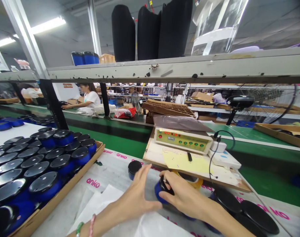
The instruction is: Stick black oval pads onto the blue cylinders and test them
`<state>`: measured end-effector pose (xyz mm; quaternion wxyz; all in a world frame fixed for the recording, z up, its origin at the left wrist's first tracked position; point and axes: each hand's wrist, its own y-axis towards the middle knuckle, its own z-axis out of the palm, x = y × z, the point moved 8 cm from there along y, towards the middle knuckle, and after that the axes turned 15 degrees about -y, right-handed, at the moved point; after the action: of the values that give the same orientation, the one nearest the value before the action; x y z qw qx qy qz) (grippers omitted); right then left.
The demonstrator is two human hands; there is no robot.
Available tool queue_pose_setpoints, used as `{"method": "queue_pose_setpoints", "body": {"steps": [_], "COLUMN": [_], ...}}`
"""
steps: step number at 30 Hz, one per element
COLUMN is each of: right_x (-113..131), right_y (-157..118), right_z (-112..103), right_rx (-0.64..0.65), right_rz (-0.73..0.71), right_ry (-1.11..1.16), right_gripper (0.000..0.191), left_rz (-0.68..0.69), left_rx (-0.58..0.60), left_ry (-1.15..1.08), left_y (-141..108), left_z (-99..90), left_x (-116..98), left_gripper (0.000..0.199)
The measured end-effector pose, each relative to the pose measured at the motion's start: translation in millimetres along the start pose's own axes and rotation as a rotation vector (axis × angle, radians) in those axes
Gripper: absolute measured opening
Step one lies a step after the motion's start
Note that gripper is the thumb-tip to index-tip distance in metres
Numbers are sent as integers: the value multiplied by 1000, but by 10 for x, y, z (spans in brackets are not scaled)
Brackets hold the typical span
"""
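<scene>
Head view: both hands meet low in the middle of the bench, on its white printed sheet. The right hand is wrapped around a small blue speaker, fingers curled over its black top, thumb on the near side; grasping it, and the speaker looks to sit on the bench or barely off it, can't tell which. The left hand is flat and released, fingers spread, its fingertips just beside the speaker's left side, perhaps touching. So the speaker lies straight at the right hand and a touch right of the left hand; the right hand is plainly the nearer. It's a short round body, axis upright or slightly tilted toward the person. Just beyond the left hand's fingertips stands a second small speaker, apart from both hands. Far to the left of the left hand, a wooden tray packed with the same blue speakers. Beyond the right hand, a beige tester box on a board. Right of the right hand, black round discs.
</scene>
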<state>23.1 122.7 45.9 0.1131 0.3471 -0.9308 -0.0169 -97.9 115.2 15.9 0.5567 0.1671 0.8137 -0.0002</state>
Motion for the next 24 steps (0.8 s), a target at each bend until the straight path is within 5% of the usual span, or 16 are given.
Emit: {"method": "queue_pose_setpoints", "body": {"steps": [6,14,19,24], "right_x": [111,183,217,-455], "right_y": [-120,-122,-127,-508], "right_z": [-270,-226,-217,-739], "right_rx": [-106,-198,-173,-423], "right_rz": [12,138,87,237], "right_ry": [277,278,274,369], "right_gripper": [10,6,6,29], "left_rz": [43,-18,77,37], "left_rx": [61,51,37,-164], "left_ry": [-230,-203,-135,92], "left_y": [-30,-98,-190,-327], "left_z": [187,248,201,-274], "left_x": [-262,-255,-294,-7], "left_gripper": [89,96,85,56]}}
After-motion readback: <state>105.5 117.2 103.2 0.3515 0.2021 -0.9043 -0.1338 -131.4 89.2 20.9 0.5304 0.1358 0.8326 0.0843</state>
